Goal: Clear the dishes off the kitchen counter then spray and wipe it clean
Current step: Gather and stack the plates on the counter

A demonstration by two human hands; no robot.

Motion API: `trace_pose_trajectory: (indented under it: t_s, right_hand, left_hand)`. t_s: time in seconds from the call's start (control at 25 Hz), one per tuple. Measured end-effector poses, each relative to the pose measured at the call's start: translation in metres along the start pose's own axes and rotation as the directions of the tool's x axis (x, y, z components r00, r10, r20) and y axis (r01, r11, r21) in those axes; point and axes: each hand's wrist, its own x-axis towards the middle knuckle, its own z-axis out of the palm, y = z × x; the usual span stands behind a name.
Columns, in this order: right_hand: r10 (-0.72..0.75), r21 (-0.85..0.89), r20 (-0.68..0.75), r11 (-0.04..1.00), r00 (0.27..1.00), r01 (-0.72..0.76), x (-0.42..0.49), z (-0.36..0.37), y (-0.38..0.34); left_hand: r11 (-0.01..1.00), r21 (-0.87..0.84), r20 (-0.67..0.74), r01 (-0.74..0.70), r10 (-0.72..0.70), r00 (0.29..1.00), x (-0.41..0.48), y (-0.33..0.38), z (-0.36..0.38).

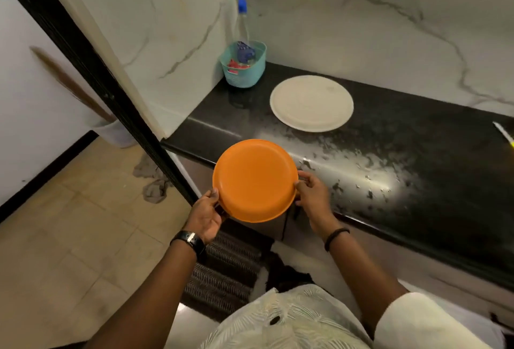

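Note:
An orange plate (254, 180) is held in the air over the front edge of the black counter (417, 159), tilted toward me. My left hand (207, 216) grips its lower left rim and my right hand (313, 195) grips its right rim. A white plate (311, 103) lies flat on the counter farther back. A spray bottle (242, 19) with a blue head stands in a teal basket (243, 69) in the back left corner of the counter.
White smears cover the counter's front middle. A yellow-and-white object (504, 134) lies at the right edge. Marble walls close the back and left. A dark door frame (91, 70) stands left, with a striped mat (230, 262) on the floor below.

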Motion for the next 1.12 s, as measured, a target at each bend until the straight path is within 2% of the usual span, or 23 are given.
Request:
trace_pose_trajectory:
  t_s: [0.2,0.36,0.56,0.72,0.88,1.12]
  right_hand:
    - [0.098,0.034,-0.200,0.995,0.975,-0.093,-0.104,-0.076,0.072]
    - [0.207,0.149,-0.380,0.976,0.902,-0.161,-0.179,-0.160,0.114]
    - [0.302,0.246,-0.566,0.950,0.767,-0.192,-0.263,-0.263,0.167]
    - [0.440,0.394,-0.687,0.894,0.578,-0.213,-0.337,-0.355,0.216]
    - [0.586,0.533,-0.678,0.807,0.444,-0.252,-0.394,-0.414,0.266]
    - [0.705,0.660,-0.634,0.708,0.318,-0.251,-0.425,-0.479,0.318]
  left_hand:
    - [0.984,0.175,0.167,0.026,-0.055,0.984,-0.060,-0.090,0.003]
    - [0.924,0.374,0.311,0.082,-0.208,0.927,-0.105,-0.152,0.049]
    - [0.761,0.640,0.388,0.108,-0.442,0.809,-0.136,-0.232,0.139]
    - [0.596,0.802,0.423,0.033,-0.606,0.674,-0.183,-0.320,0.236]
    - [0.448,0.889,0.395,-0.092,-0.650,0.650,-0.236,-0.404,0.285]
    - [0.212,0.933,0.354,-0.291,-0.693,0.628,-0.252,-0.496,0.346]
